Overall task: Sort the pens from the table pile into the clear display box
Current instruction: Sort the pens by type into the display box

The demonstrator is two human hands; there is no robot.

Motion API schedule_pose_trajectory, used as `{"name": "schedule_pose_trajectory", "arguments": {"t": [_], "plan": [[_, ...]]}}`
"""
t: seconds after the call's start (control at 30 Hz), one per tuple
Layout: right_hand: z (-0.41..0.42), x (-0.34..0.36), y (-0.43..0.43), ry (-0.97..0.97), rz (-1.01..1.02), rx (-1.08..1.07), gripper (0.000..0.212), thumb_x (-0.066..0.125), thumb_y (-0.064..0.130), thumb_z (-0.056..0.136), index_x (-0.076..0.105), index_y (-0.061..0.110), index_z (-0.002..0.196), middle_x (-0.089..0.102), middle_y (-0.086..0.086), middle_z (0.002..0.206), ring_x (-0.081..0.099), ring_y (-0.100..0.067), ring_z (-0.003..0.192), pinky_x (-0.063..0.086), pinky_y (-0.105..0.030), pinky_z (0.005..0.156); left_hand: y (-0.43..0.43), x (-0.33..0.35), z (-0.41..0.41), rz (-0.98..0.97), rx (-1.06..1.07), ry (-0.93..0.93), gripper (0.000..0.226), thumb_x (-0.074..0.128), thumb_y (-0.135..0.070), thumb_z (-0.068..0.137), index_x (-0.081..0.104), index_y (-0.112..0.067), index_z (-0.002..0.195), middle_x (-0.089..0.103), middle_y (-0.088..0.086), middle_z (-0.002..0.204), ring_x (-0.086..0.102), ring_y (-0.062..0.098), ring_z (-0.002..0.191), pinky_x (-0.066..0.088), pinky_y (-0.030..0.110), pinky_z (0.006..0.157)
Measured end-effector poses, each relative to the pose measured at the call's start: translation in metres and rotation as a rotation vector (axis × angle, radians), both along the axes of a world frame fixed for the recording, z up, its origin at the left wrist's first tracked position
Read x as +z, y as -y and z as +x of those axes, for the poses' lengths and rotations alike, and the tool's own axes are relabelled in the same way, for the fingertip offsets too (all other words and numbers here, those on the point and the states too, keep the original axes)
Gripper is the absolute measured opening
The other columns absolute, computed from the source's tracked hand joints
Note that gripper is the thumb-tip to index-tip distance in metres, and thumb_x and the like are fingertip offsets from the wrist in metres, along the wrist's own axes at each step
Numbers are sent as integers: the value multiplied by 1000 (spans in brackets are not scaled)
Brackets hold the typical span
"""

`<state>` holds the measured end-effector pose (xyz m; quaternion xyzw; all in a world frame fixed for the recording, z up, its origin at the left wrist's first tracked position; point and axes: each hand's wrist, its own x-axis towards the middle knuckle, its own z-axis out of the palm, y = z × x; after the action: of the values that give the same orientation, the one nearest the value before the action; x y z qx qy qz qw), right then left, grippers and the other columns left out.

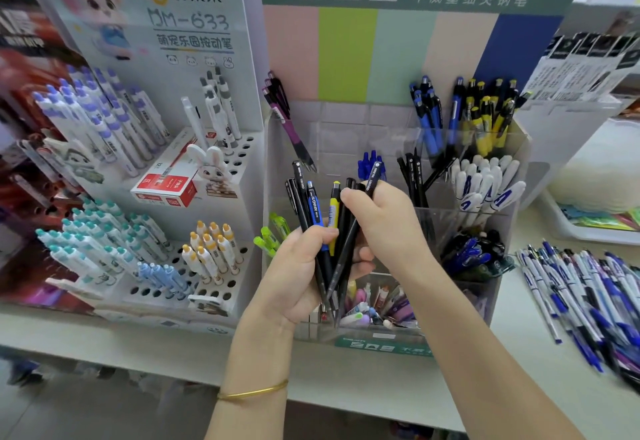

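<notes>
Left hand clenched a bundle of pens before the clear display box; right hand pinched 1 black pen, probably best drawn straight upward, then dropped among the boxed black pens.

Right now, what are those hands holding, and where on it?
The left hand grips a bundle of pens around their lower barrels; the right hand pinches one black pen near its top.

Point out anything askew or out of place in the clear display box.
The few purple pens in the back-left compartment of the clear plastic display box lean steeply, tops against its left wall. Nothing inside looks spilled or broken.
</notes>
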<state>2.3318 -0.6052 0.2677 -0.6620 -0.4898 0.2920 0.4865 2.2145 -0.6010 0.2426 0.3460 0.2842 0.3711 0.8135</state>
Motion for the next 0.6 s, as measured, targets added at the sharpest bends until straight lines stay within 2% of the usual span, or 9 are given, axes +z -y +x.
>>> {"name": "schedule_pose_trajectory", "arguments": {"t": [0.1, 0.23, 0.33, 0.4, 0.47, 0.5, 0.53, 0.6], "plan": [[4, 2, -1, -21, 41, -82, 27, 51, 22, 90, 51, -1, 75, 53, -4, 60, 54, -20, 54, 48, -37, 57, 2, -1, 1, 43, 61, -87, 28, 34, -2, 98, 58, 9, 107, 71, 20, 80, 71, 26, 69, 59, 34, 62], [5, 9, 0, -425, 2, -11, 17, 42, 17, 95, 49, 5, 84, 61, -4, 59, 55, -15, 46, 47, -29, 46, 7, 2, 4, 78, 79, -125, 26, 35, 1, 98, 59, 5, 105, 72, 17, 82, 71, 27, 73, 61, 39, 65], [8, 13, 2, -595, 81, -49, 14, 38, 13, 97, 44, 9, 85, 56, -3, 54, 58, -18, 47, 50, -30, 47, 5, -2, 5, 113, 176, -255, 15, 42, -1, 98, 56, -5, 99, 73, 8, 81, 71, 25, 82, 60, 40, 75], [11, 16, 3, -680, 160, -50, 14, 37, 12, 100, 40, 11, 86, 45, -1, 54, 54, -20, 43, 51, -33, 46, 3, -6, 5, 162, 219, -331, 9, 43, -3, 99, 51, -7, 101, 73, 5, 76, 70, 24, 78, 59, 35, 72], [14, 18, 5, -644, 164, 10, 12, 42, 14, 100, 38, 13, 88, 38, 1, 56, 37, -16, 38, 36, -27, 38, 4, -7, 7, 214, 251, -378, 3, 44, -8, 101, 47, -7, 102, 66, 5, 67, 64, 19, 56, 56, 32, 55], [14, 17, 7, -602, 139, 55, 13, 47, 14, 98, 39, 14, 88, 35, 1, 56, 29, -13, 39, 27, -24, 37, 5, -8, 8, 253, 270, -416, 1, 45, -10, 101, 46, -9, 100, 60, 5, 64, 55, 16, 48, 50, 30, 46], [13, 16, 8, -557, 109, 104, 14, 52, 16, 97, 41, 14, 88, 34, 1, 56, 26, -12, 39, 21, -22, 37, 5, -9, 10, 295, 293, -465, 4, 47, -12, 100, 45, -12, 97, 52, 4, 64, 45, 14, 44, 42, 28, 42], [8, 13, 9, -465, 49, 175, 21, 64, 21, 90, 47, 11, 92, 39, 2, 57, 29, -8, 37, 22, -19, 37, 5, -12, 15, 387, 336, -583, 7, 51, -17, 98, 45, -17, 95, 45, 2, 68, 39, 14, 49, 34, 29, 45]]}}
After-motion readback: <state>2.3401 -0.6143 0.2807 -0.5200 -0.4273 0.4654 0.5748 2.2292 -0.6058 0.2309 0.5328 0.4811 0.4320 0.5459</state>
